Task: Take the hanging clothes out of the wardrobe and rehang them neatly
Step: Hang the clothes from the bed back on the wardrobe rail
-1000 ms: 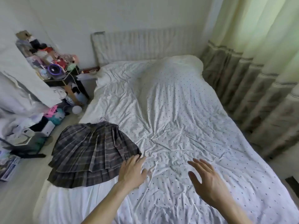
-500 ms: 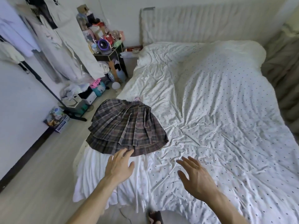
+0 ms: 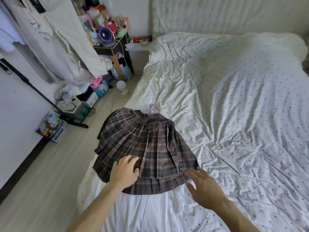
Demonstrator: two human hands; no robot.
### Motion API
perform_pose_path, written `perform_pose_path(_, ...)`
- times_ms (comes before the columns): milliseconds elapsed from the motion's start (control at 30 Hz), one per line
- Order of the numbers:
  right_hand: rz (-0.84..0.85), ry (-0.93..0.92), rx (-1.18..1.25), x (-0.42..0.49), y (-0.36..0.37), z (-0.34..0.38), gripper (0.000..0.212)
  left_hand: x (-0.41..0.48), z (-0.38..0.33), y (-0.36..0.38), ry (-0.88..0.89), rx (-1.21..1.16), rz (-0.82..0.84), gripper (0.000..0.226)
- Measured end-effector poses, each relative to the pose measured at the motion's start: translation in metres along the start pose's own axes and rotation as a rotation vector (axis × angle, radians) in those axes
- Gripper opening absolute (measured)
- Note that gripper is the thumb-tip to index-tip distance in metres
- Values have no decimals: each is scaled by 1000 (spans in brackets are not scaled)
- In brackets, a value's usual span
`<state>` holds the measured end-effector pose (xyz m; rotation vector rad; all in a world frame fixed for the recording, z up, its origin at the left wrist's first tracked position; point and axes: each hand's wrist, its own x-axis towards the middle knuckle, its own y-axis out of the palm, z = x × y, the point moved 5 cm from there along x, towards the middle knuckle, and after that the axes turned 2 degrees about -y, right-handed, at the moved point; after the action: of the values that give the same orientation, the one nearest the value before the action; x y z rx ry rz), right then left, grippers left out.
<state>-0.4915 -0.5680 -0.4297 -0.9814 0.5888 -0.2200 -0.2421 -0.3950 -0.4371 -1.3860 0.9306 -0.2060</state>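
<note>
Hands moved off the bed onto the plaid pleated skirt: left hand flat on its hem, right hand fingers spread, touching hem's right corner; pickup likely next.

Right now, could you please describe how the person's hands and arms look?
The left hand and right hand are bare: no gloves, and no watch or bracelet shows at either wrist. Both forearms are uncovered to the picture's lower edge, so no sleeves are in view. Rings are too small to tell.
</note>
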Motion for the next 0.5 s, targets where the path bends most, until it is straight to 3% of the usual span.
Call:
perform_pose_path(67,51,19,13,47,9,12,37,51,19,-8,30,9,37,54)
perform_pose_path(367,244,123,32,242,54,49,61,279,84,-33,37,113,142,59)
perform_pose_path(500,243,170,34,301,78,52,73,358,89,-40,66,150,108,63)
